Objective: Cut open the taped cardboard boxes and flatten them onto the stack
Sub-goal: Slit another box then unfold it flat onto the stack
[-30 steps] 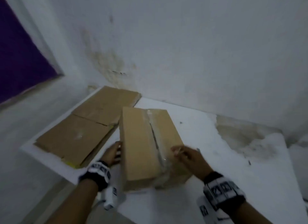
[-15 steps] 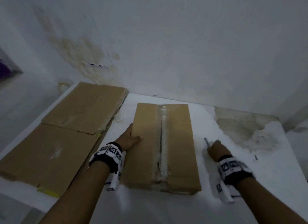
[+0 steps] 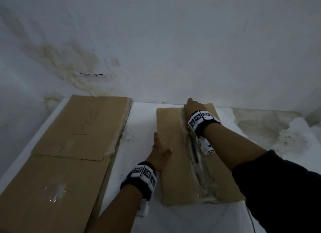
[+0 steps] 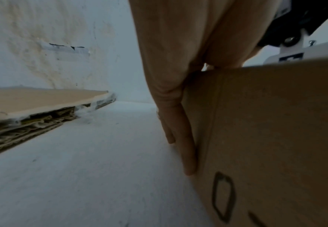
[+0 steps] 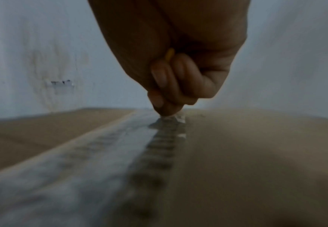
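The brown cardboard box (image 3: 175, 163), its top seam sealed with clear tape (image 3: 199, 170), stands on the white worktop (image 3: 139, 121) beside the flattened stack (image 3: 73, 146). Left hand (image 3: 159, 154) presses flat against its side; right hand (image 3: 193, 107) fingers (image 5: 159, 76) clench a yellow-handled cutter (image 5: 169, 54) at the far seam end.

The top sheet of the flattened brown cardboard stack (image 3: 81, 128) bears handwritten pen marks that read roughly as "HCO", though the strokes are faint and the reading is unsure. The side wall of the taped brown cardboard box (image 4: 275, 138) carries a hand-drawn "0" or "O" with the start of another dark stroke beside it, cut off by the frame. The black-and-white square-patterned wristbands (image 3: 144, 172) show coded markers, not readable text.
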